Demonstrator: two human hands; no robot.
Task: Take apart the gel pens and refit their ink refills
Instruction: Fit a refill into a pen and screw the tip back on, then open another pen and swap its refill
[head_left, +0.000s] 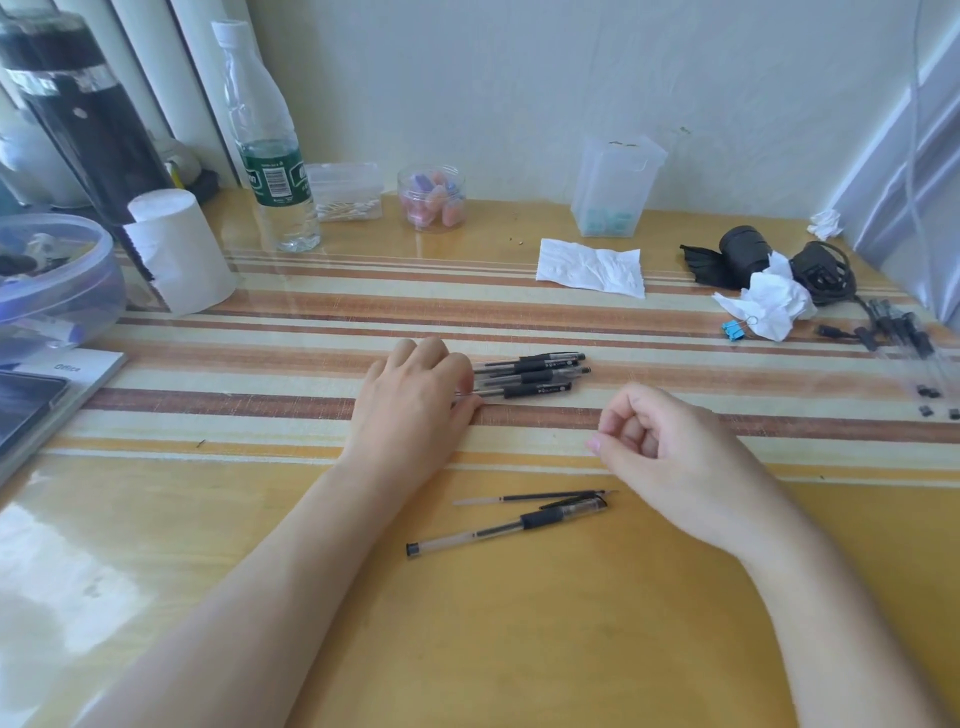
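Three capped black gel pens (535, 374) lie side by side across the striped cloth at mid-table. My left hand (415, 400) lies palm down over their left ends, its fingertips touching them. Nearer to me lies a clear pen barrel (498, 527) with a black grip, and a loose thin ink refill (535, 498) lies just behind it. My right hand (670, 457) hovers right of the refill, its fingers loosely curled and holding nothing. More pen parts and small black caps (904, 338) lie at the far right edge.
A water bottle (270, 150), a paper roll (179, 249) and a clear lidded tub (52, 270) stand at the left. A small jar (431, 197), a plastic box (615, 187), tissues (592, 267), a black device with cable (779, 260) and a blue clip (732, 330) sit behind.
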